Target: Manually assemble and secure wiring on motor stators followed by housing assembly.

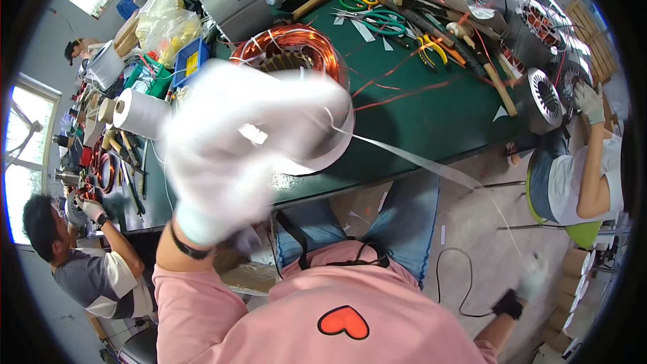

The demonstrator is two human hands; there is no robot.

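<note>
Left hand point(232, 138): left of centre.
Right hand point(537, 278): lower right.
Both grips: too blurred, I cannot tell.
Copper coil point(328, 52): upper centre, partly behind left hand.
White cord point(431, 166): slants toward right hand.

Motor-winding workshop, pretty much no doubt.
Green-topped bench point(418, 111) loaded with metal stator cores point(232, 7), a fat ring of copper windings point(325, 54), wooden mallet point(320, 0), yellow-and-black pliers point(431, 52), plus a big white thread spool point(140, 114). Gloved co-worker point(101, 266) off left, another point(593, 175) on the right, hand on a stator point(569, 79).
</note>
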